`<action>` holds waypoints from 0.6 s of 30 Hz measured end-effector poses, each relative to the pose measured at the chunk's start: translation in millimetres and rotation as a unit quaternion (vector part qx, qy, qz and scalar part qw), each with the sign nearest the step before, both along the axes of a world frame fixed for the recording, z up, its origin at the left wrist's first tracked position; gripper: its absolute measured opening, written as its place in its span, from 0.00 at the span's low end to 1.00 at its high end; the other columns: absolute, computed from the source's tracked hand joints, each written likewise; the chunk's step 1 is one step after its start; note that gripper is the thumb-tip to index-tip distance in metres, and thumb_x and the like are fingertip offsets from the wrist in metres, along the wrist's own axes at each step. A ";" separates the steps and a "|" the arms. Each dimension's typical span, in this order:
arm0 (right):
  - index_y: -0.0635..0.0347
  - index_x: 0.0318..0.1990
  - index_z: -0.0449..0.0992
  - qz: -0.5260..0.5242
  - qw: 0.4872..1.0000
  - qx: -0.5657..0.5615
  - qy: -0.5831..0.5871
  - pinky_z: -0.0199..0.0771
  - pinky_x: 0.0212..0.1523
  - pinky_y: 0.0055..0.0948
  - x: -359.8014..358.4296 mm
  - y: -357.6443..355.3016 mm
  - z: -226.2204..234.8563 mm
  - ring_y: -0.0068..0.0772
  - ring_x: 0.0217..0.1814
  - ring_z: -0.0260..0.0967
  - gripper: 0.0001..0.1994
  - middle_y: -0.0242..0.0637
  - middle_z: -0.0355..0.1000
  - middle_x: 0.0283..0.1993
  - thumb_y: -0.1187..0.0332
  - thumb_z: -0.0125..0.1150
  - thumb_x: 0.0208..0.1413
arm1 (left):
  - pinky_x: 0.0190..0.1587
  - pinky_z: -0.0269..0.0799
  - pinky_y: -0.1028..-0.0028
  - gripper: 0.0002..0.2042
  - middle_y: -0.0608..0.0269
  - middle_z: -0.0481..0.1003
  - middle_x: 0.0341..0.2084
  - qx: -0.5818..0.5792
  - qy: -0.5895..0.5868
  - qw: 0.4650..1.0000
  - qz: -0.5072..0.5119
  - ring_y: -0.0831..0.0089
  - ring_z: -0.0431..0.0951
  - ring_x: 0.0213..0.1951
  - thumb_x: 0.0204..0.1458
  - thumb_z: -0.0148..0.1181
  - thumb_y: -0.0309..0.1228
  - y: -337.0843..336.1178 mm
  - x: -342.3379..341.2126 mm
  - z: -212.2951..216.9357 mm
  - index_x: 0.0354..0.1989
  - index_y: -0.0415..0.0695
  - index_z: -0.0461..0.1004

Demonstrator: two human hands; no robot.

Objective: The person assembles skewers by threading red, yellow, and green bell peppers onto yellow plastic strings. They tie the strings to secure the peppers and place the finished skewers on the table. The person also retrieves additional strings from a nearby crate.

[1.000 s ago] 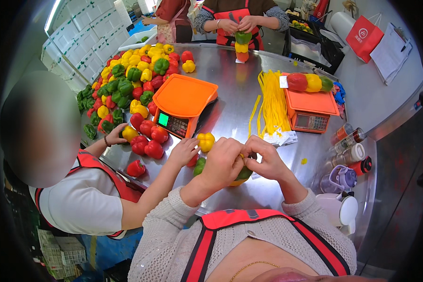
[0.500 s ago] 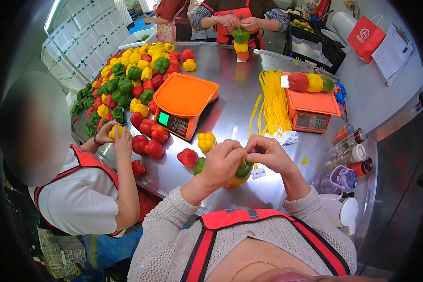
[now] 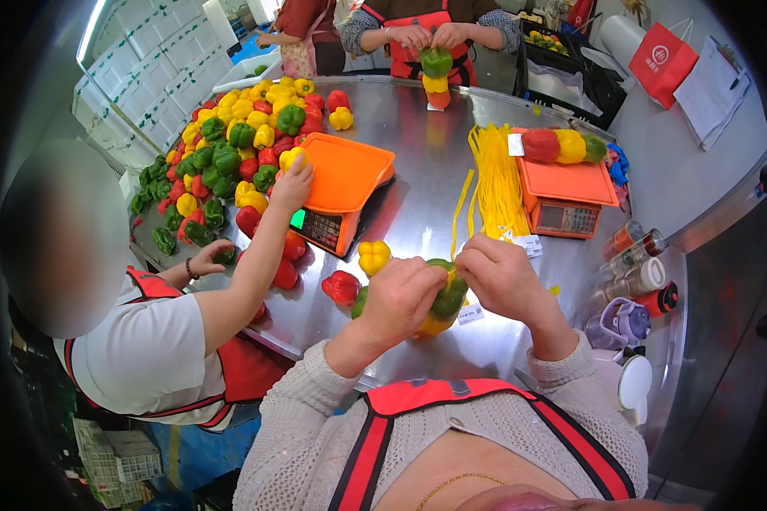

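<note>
Left hand (image 3: 403, 298) fingers clenched round green pepper (image 3: 448, 294) at table (image 3: 418, 128) near edge; right hand (image 3: 504, 274) fingers pinching its top. Loose red pepper (image 3: 342, 287) and yellow pepper (image 3: 373, 255) just left.

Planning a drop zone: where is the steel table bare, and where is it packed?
Bare steel table runs down the middle, between the orange scale and the yellow tie strips, up to the far rim. Crowded: the pepper pile on the left. The near edge is taken by the left hand and right hand holding a bagged pepper bundle, with loose peppers beside.
</note>
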State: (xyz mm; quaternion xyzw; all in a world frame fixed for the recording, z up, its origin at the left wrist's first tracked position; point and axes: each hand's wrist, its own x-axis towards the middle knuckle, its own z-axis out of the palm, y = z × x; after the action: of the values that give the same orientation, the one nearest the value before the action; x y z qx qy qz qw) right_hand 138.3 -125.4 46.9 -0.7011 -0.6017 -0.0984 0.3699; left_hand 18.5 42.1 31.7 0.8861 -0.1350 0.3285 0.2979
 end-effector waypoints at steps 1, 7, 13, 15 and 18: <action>0.60 0.31 0.70 -0.013 0.999 -0.008 -0.046 0.69 0.28 0.33 1.7 0.4 0.5 0.40 0.30 0.69 0.05 0.38 0.65 0.29 0.77 0.59 0.47 | 0.29 0.66 0.65 0.07 0.60 0.71 0.24 0.022 -0.019 1.000 0.001 0.60 0.72 0.26 0.47 0.62 0.19 0.4 0.5 0.1 0.35 0.41 0.74; 0.59 0.33 0.69 -0.062 0.994 -0.018 -0.083 0.69 0.28 0.37 17.3 -4.2 -24.0 0.42 0.31 0.68 0.06 0.38 0.64 0.30 0.77 0.57 0.47 | 0.32 0.64 0.64 0.07 0.62 0.68 0.22 0.062 0.017 0.998 -0.011 0.58 0.69 0.26 0.45 0.63 0.19 -0.1 -3.9 -7.8 0.32 0.42 0.74; 0.62 0.39 0.68 -0.088 0.988 0.022 0.123 0.73 0.37 0.34 20.0 -11.6 -57.4 0.45 0.38 0.71 0.05 0.41 0.68 0.38 0.79 0.53 0.57 | 0.50 0.67 0.66 0.32 0.52 0.69 0.49 -0.110 0.102 0.989 -0.005 0.61 0.71 0.49 0.41 0.74 0.35 16.9 -13.9 -26.6 0.56 0.41 0.67; 0.62 0.40 0.67 -0.064 0.979 0.068 0.183 0.72 0.38 0.32 20.7 -11.3 -69.7 0.43 0.39 0.71 0.04 0.41 0.68 0.39 0.78 0.52 0.59 | 0.67 0.55 0.63 0.51 0.47 0.61 0.62 -0.155 0.217 0.963 -0.041 0.53 0.58 0.66 0.34 0.79 0.41 25.5 -15.4 -60.7 0.67 0.40 0.53; 0.62 0.41 0.68 -0.069 0.950 0.043 0.303 0.72 0.39 0.31 5.1 -5.3 -74.3 0.42 0.37 0.73 0.03 0.43 0.71 0.36 0.77 0.50 0.62 | 0.67 0.55 0.64 0.55 0.49 0.61 0.62 -0.313 0.312 0.884 -0.153 0.58 0.60 0.66 0.32 0.80 0.39 8.8 -4.7 -108.4 0.69 0.40 0.49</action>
State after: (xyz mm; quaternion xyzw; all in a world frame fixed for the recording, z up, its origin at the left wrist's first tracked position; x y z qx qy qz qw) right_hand 143.5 -130.7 -27.4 -0.7208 -0.4070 0.0674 0.5570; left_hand 13.8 50.8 -76.7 0.7716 -0.0587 0.0104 0.6333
